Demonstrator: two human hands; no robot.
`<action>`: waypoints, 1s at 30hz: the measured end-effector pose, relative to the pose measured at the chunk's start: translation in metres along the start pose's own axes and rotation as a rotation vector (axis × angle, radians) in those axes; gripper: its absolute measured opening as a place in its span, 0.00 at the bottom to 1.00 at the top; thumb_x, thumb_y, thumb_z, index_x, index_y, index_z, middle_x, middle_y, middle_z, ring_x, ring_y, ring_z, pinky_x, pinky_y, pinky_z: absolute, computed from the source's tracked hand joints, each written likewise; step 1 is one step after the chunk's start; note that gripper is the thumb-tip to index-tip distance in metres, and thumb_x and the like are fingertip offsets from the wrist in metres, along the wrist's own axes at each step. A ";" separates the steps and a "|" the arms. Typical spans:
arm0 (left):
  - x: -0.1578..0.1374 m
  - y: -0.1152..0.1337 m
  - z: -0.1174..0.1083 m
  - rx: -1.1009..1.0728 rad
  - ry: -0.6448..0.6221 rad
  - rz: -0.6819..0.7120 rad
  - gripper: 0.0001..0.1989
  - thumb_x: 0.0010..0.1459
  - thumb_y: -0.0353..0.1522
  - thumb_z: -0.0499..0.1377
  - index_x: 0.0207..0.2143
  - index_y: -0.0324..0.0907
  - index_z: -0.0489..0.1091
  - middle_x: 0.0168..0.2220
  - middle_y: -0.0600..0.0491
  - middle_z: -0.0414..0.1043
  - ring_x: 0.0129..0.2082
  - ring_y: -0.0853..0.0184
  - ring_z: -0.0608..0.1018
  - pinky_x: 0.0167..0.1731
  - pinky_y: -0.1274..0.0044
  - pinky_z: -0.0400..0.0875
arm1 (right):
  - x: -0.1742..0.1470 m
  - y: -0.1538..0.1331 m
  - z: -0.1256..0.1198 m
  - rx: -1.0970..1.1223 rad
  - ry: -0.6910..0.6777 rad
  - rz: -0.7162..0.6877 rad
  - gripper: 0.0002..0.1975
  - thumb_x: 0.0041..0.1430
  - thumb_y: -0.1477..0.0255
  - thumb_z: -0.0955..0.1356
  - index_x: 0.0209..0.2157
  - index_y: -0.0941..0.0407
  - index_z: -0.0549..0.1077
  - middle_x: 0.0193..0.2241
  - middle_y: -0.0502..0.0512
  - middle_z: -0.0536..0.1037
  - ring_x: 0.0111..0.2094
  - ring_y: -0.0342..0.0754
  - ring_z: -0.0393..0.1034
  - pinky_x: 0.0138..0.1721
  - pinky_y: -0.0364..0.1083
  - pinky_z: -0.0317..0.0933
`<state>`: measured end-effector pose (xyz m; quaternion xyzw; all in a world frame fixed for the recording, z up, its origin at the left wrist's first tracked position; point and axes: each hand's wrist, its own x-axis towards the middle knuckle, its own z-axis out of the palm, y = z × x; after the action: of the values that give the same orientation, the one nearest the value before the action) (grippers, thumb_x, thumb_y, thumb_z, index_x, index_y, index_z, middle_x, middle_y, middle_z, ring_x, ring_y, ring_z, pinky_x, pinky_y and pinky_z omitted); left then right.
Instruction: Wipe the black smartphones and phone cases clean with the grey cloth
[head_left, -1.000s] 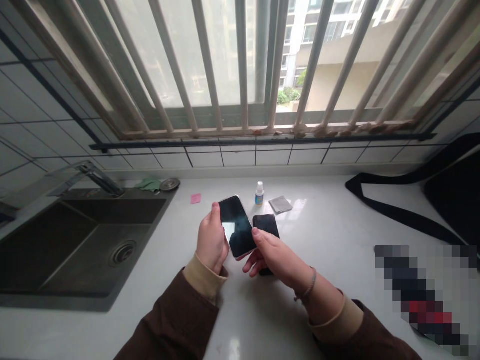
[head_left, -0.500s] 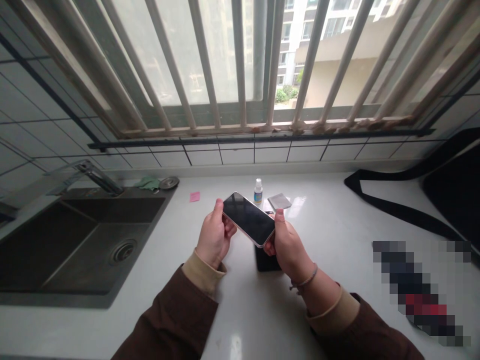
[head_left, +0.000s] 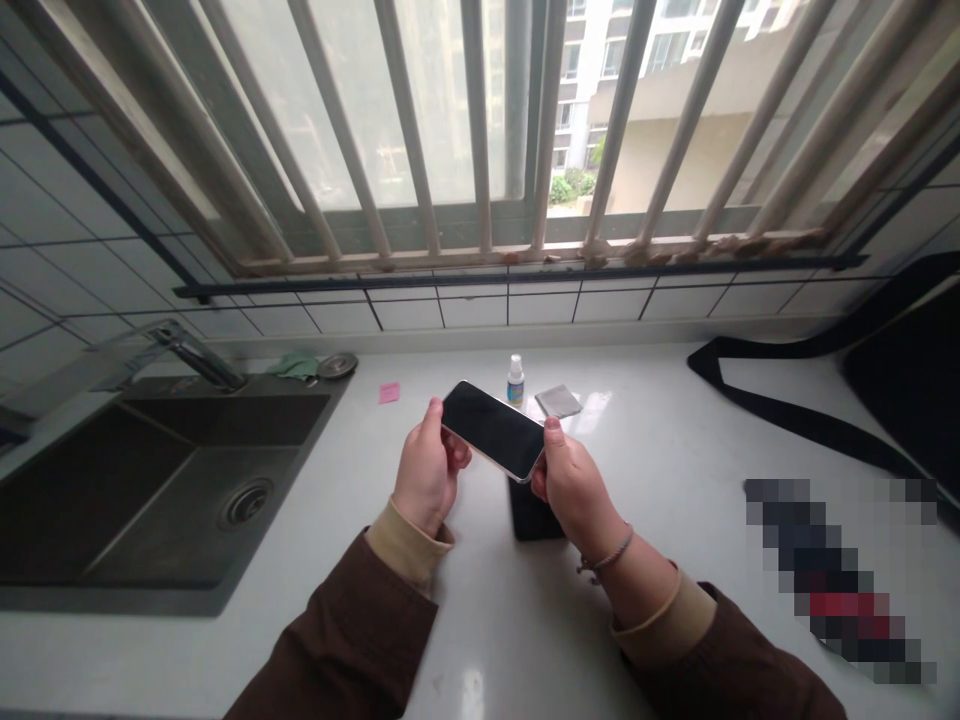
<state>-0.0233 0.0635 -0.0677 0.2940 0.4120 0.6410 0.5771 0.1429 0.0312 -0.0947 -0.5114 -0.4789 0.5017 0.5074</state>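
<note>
A smartphone (head_left: 493, 430) with a dark screen and a pale metal rim is held above the counter, tilted down to the right. My left hand (head_left: 427, 470) is closed on its left end, thumb at the edge. At the other end my right hand (head_left: 581, 490) grips it, thumb near the corner. Under the phone and partly behind my right hand lies a flat black object (head_left: 535, 515), its kind unclear. Just beyond the phone stands a small white-capped bottle (head_left: 515, 382) with a blue and yellow label. Beside that bottle is a folded grey cloth (head_left: 559, 401).
A dark sink (head_left: 172, 500) with a faucet (head_left: 196, 358) takes up the left. A green cloth (head_left: 295, 366) and a drain cover (head_left: 337, 366) rest at its back. A pink note (head_left: 388, 393) lies on the white counter (head_left: 337, 560). A black strap (head_left: 795, 420) and a pixelated object (head_left: 832, 580) are right.
The phone has shifted slightly up and left and its tilt has changed, so reflections on its screen have faded. Both hands still hold it.
</note>
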 end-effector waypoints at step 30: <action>-0.003 -0.002 -0.006 0.186 0.071 0.132 0.29 0.67 0.54 0.57 0.22 0.45 0.56 0.15 0.61 0.54 0.15 0.75 0.58 0.15 0.81 0.52 | -0.002 -0.007 -0.001 0.000 -0.287 0.156 0.46 0.64 0.32 0.47 0.21 0.56 0.69 0.14 0.50 0.66 0.14 0.41 0.59 0.18 0.42 0.51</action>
<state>-0.0271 0.0596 -0.0723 0.3496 0.4697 0.6467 0.4889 0.1439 0.0293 -0.0875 -0.4701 -0.5054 0.6074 0.3933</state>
